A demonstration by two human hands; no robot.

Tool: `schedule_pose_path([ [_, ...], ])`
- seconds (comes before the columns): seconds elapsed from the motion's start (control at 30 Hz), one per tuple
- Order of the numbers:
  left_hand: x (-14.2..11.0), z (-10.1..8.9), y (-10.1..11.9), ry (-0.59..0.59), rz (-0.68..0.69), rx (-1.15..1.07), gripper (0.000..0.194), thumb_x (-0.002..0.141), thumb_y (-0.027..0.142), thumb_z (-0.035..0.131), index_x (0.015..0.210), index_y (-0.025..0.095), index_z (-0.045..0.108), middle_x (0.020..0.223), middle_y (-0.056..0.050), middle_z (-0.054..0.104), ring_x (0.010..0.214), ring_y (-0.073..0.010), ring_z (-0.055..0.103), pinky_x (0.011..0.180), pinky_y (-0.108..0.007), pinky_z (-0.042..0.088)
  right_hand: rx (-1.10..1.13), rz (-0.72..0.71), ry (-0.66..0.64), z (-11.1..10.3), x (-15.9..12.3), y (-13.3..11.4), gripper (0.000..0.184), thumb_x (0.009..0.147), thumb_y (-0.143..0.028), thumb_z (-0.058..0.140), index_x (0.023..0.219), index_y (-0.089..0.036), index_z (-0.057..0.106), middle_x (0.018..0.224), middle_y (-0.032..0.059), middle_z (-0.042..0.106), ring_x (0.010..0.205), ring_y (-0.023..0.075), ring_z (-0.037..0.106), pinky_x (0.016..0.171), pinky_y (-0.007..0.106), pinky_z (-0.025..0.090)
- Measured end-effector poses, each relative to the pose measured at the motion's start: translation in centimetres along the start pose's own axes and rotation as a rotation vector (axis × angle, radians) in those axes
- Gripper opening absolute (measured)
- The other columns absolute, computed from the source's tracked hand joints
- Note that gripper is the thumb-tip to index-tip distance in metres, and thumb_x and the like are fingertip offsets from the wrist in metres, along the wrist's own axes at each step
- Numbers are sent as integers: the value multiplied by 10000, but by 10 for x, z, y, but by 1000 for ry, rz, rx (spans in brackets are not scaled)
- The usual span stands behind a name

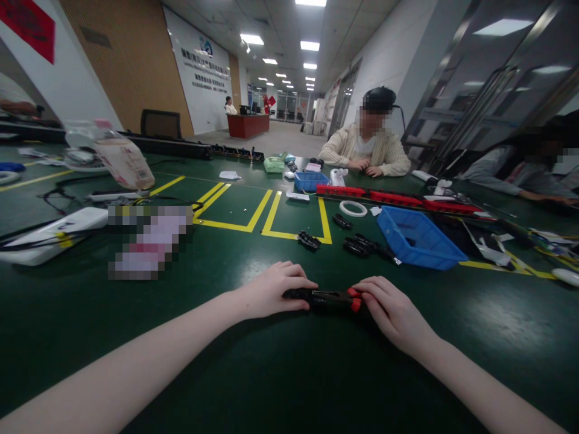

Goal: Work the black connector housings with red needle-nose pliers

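In the head view my left hand (275, 290) is closed, thumb and fingers pinching a small black part (296, 293) just above the green table. Closed as well, my right hand (398, 310) grips the red handles of what looks like a pair of pliers (337, 297), their dark jaws pointing left toward the black part. Whether the jaws bite on the part I cannot tell. Beyond my hands lie a similar black piece (309, 240), another small one (342, 221) and a dark cluster of pieces (360, 245).
A blue bin (418, 256) stands to the right, with a white ring (353, 208) and a long red strip (398, 199) behind it. At left are a bottle (124, 158), a white device (58, 235) and a blurred-out phone-like object (156, 241). A person (366, 144) sits opposite.
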State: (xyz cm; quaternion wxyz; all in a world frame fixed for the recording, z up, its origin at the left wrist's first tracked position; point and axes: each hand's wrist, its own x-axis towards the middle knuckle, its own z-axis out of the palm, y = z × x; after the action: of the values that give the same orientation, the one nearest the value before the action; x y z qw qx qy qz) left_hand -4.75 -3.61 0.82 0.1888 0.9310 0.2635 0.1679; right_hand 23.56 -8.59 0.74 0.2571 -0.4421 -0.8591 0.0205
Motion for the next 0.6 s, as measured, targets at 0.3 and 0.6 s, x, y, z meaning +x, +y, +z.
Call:
schedule_pose_path([
  [0.3,0,1,-4,23,25,-59,126,864,265,671,972,201,657,1068,-30,599,982,-194,547,821,-326,443,9,-5,-9,3,-1,0,244,948,-256,400,1008,-198,629,964,89,652,877,181,616,738,326,553],
  [0.6,1,-1,-3,5,11,-156,126,875,239,652,996,203,666,1087,-35,587,1031,-196,542,872,-339,424,47,33,0,1,-1,4,237,950,-244,396,1011,-194,619,965,87,651,885,189,612,734,339,539],
])
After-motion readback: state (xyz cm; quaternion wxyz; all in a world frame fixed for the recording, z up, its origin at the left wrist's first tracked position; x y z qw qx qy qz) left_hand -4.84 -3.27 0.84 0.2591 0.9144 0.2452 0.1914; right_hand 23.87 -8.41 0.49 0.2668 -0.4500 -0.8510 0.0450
